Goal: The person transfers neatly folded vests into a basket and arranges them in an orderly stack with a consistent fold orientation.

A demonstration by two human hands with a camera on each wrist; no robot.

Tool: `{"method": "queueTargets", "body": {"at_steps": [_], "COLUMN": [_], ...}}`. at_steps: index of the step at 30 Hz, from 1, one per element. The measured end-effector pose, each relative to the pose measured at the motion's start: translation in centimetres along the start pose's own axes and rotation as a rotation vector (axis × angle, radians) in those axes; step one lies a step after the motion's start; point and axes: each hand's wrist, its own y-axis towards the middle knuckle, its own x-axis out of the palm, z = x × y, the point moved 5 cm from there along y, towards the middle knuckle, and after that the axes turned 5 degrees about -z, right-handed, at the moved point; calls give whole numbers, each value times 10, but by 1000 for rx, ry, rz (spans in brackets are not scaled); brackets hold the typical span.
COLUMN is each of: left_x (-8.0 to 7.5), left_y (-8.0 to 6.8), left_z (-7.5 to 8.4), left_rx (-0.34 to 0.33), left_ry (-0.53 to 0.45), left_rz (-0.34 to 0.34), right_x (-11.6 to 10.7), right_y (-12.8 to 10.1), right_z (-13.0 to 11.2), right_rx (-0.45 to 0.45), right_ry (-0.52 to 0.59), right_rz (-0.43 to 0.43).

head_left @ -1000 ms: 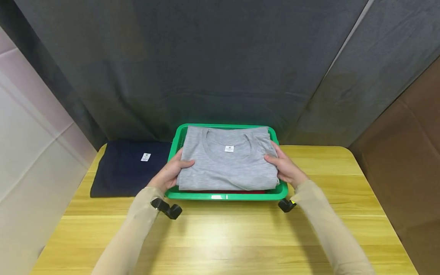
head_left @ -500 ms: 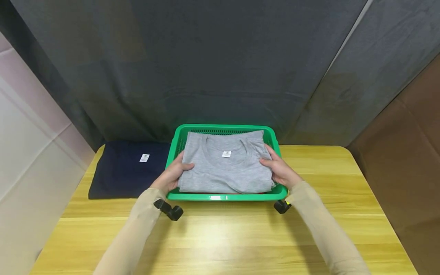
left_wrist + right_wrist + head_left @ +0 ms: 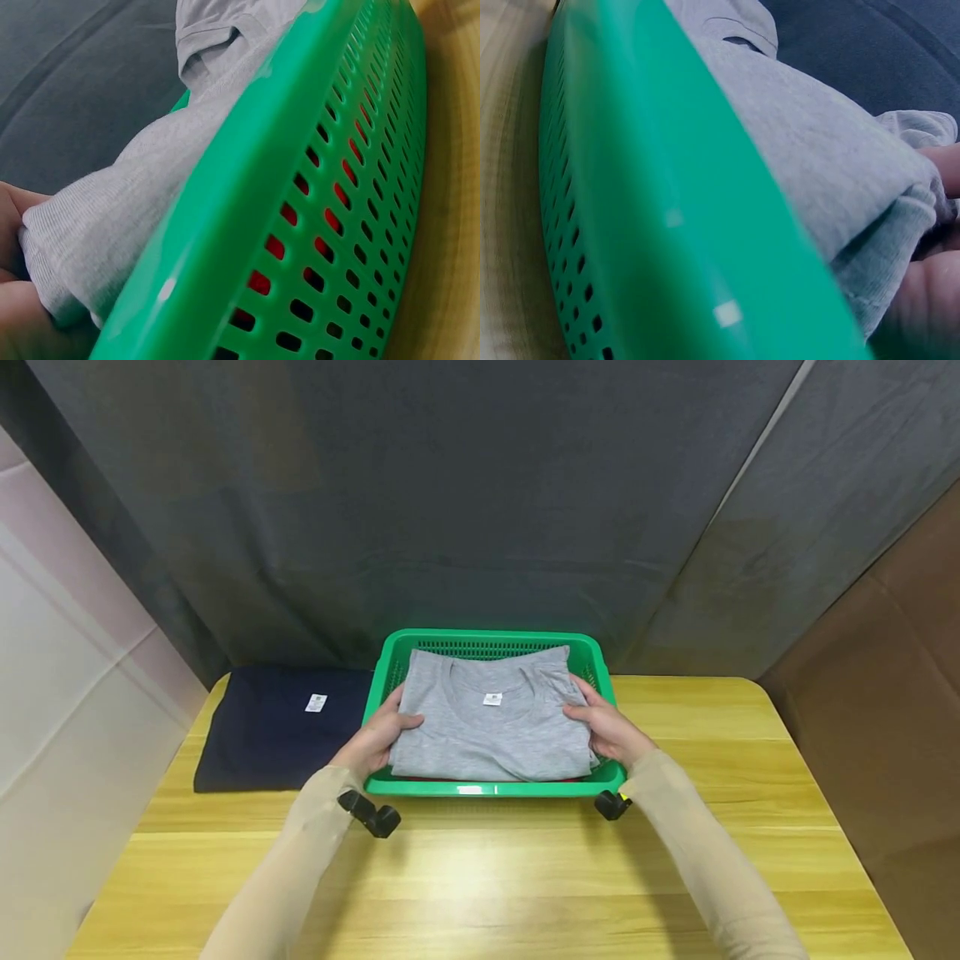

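A folded grey T-shirt (image 3: 491,727) with a small white neck label lies in a green perforated basket (image 3: 487,790) on a yellow wooden table. My left hand (image 3: 378,737) grips the shirt's left edge, thumb on top. My right hand (image 3: 607,729) grips its right edge the same way. Red cloth shows under the grey shirt through the basket's holes (image 3: 259,283). In the wrist views the grey fabric (image 3: 112,232) (image 3: 832,172) bunches over the green rim (image 3: 675,225) beside my fingers.
A folded navy garment (image 3: 285,727) with a white label lies on the table left of the basket. A dark grey curtain hangs behind. A white wall stands at the left, a brown panel at the right. Bare table (image 3: 487,877) stretches in front.
Both hands have lowered the grey shirt down into the basket and drawn its sides slightly inward; more of the basket's back wall now shows.
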Motion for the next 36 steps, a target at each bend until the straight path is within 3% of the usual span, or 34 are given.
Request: {"method": "queueTargets", "body": {"at_steps": [12, 18, 29, 36], "left_x": [-1, -1, -1, -1], "left_y": [4, 6, 8, 9], "left_z": [-2, -2, -1, -2], "left_rx": [-28, -53, -79, -91], "left_ry": [-1, 47, 89, 117], "left_rz": [59, 102, 95, 125], "right_x": [-1, 0, -3, -2], "right_y": [3, 4, 6, 6], "right_z": [2, 2, 5, 3], "right_rx": [35, 57, 89, 96], "right_ry": [-12, -26, -62, -71], "right_rz": [34, 46, 63, 64]}}
